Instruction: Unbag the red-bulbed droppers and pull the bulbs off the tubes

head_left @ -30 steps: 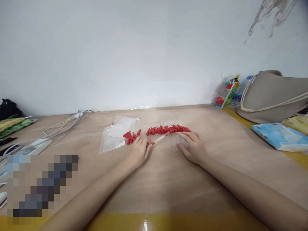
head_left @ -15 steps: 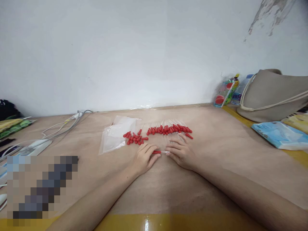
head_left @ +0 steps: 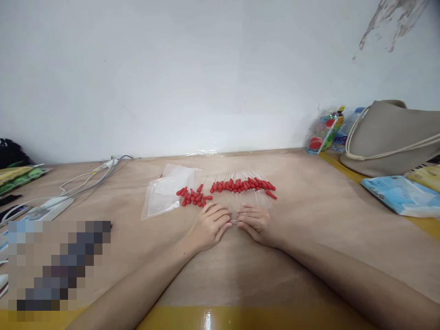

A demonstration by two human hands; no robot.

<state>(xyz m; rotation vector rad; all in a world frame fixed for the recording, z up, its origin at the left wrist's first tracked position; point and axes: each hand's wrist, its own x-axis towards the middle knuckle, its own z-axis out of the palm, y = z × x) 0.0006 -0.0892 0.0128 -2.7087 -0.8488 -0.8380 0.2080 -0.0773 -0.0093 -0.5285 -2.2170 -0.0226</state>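
Between my two hands a short stretch of clear dropper tube (head_left: 234, 222) shows. My left hand (head_left: 211, 224) is closed over its red rubber bulb, which is almost hidden by the fingers. My right hand (head_left: 257, 224) pinches the tube from the other side. Just beyond my left hand is a loose pile of red rubber bulbs (head_left: 194, 197). A row of droppers with red bulbs (head_left: 242, 185) lies farther back, tubes pointing toward the wall. Several bare clear tubes (head_left: 254, 198) lie behind my right hand, with one red bulb (head_left: 271, 195) at their right.
Clear plastic bags (head_left: 161, 204) lie flat behind the pile. Cables and a power strip (head_left: 57, 208) are at the left, near a blurred dark object (head_left: 65, 266). At the right are bottles (head_left: 321, 135), a grey bag (head_left: 388, 137) and a blue tissue pack (head_left: 400, 195).
My hands have come slightly closer together, so less of the tube shows and the red bulb is now covered by my left fingers. My right fingers have drawn down and closed more.
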